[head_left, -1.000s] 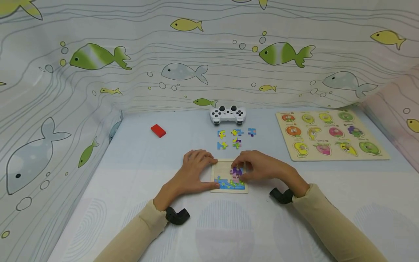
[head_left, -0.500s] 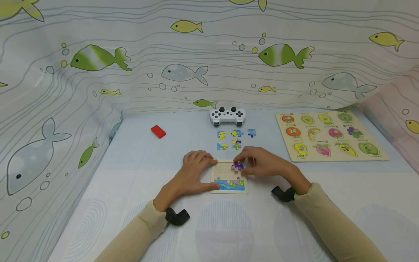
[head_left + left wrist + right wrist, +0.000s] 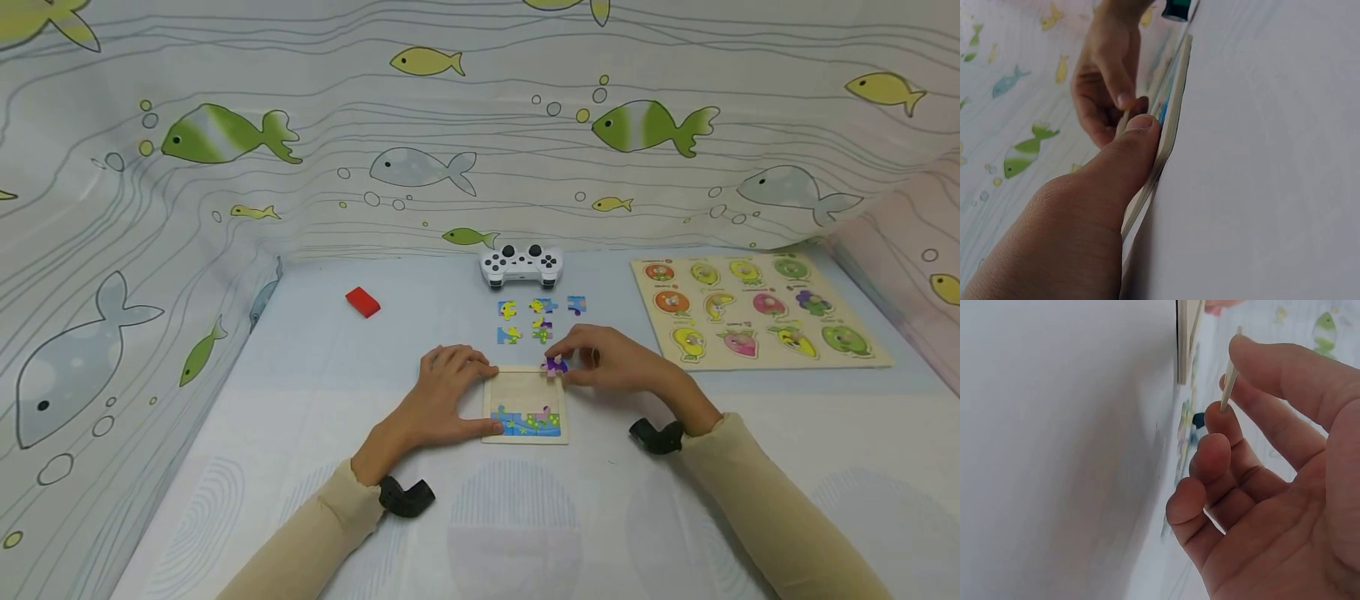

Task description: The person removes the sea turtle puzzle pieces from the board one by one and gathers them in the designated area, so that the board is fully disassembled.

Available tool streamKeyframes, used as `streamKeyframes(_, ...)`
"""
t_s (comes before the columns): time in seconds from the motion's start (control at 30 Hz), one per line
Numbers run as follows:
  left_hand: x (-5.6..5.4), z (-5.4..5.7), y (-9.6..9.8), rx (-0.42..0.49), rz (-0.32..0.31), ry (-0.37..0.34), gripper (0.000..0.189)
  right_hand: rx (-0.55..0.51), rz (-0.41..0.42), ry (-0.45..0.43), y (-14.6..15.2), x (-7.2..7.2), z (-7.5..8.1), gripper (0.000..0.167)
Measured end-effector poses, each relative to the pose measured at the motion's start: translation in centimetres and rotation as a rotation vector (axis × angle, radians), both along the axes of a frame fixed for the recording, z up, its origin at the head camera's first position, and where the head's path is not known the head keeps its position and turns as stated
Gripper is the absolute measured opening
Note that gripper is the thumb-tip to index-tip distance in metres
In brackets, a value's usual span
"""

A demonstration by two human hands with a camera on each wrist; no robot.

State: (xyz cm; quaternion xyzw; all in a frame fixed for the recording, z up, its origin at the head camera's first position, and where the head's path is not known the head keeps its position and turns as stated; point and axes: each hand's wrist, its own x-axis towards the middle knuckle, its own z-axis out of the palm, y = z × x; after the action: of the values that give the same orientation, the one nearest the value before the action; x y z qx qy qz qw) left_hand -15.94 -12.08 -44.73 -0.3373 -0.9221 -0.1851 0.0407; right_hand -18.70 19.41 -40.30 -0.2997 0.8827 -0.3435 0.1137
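A small wooden puzzle tray [image 3: 525, 442] lies on the table, with joined blue, green and pink pieces [image 3: 528, 422] along its near side. My left hand [image 3: 442, 400] holds the tray at its left side, thumb at the near corner and fingertips at the far one. In the left wrist view the left thumb [image 3: 1141, 125] lies on the tray's rim. My right hand [image 3: 611, 358] pinches a purple puzzle piece [image 3: 553, 367] above the tray's far right corner. The right wrist view shows that piece [image 3: 1230, 381] edge-on between thumb and fingers.
Several loose puzzle pieces [image 3: 508, 334] lie beyond the tray. Behind them sits a white game controller [image 3: 522, 267]. A red block [image 3: 363, 302] is at the left, and a wooden fruit puzzle board [image 3: 750, 321] is at the right. Fish-printed cloth [image 3: 337, 125] rises behind the table.
My right hand has lifted the purple piece from beside the joined pieces and carried it away from me and to the right. My left hand has stayed on the tray.
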Motion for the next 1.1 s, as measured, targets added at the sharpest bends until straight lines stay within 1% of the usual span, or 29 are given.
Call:
streamKeyframes(0.27, 0.0, -0.1, 0.0, 0.000, -0.003, 0.000, 0.072, -0.012, -0.055, 0.041, 1.1, -0.6, -0.6, 0.036)
streamKeyframes(0.5, 0.0, -0.1, 0.2, 0.007, -0.013, -0.006, 0.072, 0.015, -0.095, 0.029, 1.9, -1.0, -0.8, 0.036)
streamKeyframes(0.67, 0.0, 0.0, 0.2, 0.004, -0.007, -0.002, 0.072, 0.054, -0.122, 0.023, 2.2, -1.7, -0.7, 0.036)
streamKeyframes(0.8, 0.1, 0.0, 0.2, -0.007, -0.001, -0.007, 0.072, 0.080, -0.133, 0.017, 2.2, -2.2, -0.6, 0.036)
streamKeyframes(0.93, 0.1, 0.1, 0.1, -0.012, 0.002, -0.014, 0.072, 0.096, -0.126, 0.017, 2.2, -2.6, -0.6, 0.036)
streamKeyframes(1.1, 0.1, 0.1, 0.0, -0.008, 0.001, -0.003, 0.072, 0.118, -0.137, 0.025, 2.2, -3.3, -0.6, 0.036)
